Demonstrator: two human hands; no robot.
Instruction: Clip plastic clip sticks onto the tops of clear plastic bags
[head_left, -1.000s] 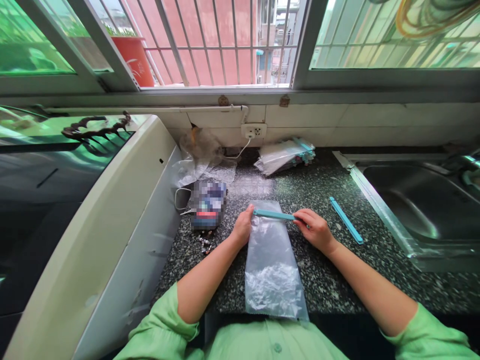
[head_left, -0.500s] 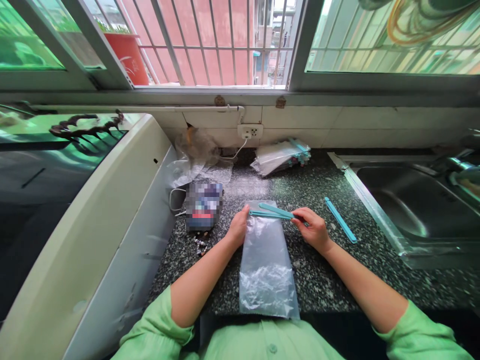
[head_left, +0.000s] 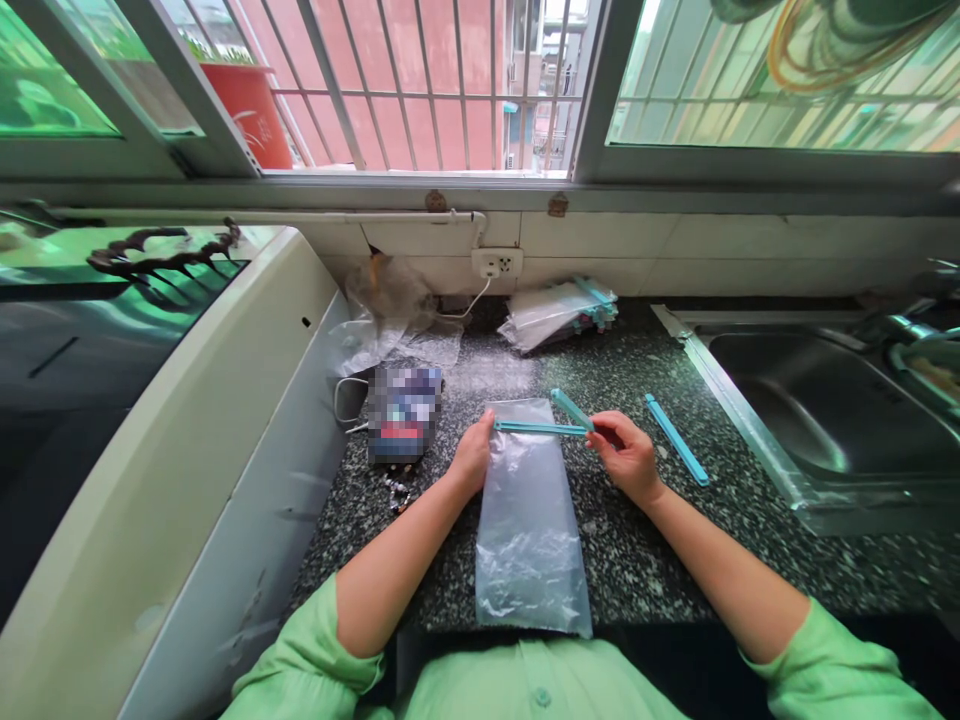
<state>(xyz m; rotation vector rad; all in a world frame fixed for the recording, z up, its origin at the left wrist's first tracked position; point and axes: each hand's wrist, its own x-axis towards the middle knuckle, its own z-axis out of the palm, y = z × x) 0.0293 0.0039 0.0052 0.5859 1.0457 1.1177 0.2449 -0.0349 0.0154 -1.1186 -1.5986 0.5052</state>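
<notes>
A clear plastic bag [head_left: 529, 520] hangs down toward me over the counter's front edge. Across its upper part lies one arm of a teal bag sealing clip [head_left: 572, 408], while the other arm is swung up at an angle. My left hand [head_left: 474, 452] is closed on the bag's left edge and the clip arm's left end. My right hand [head_left: 624, 458] pinches the clip's right end, where the two arms meet. A second teal sealing clip [head_left: 676, 440] lies shut on the counter, right of my right hand.
Several bags with teal clips [head_left: 559, 312] are piled by the wall. A blurred-out phone-like object [head_left: 405, 412] with a beaded strap [head_left: 397, 490] lies left. Crumpled plastic [head_left: 390, 310] sits behind it. A steel sink [head_left: 787, 400] is at right, a white appliance [head_left: 247, 400] at left.
The clip's upper arm has swung up and to the right, opening wider away from the arm on the bag. Both hands keep nearly the same places.
</notes>
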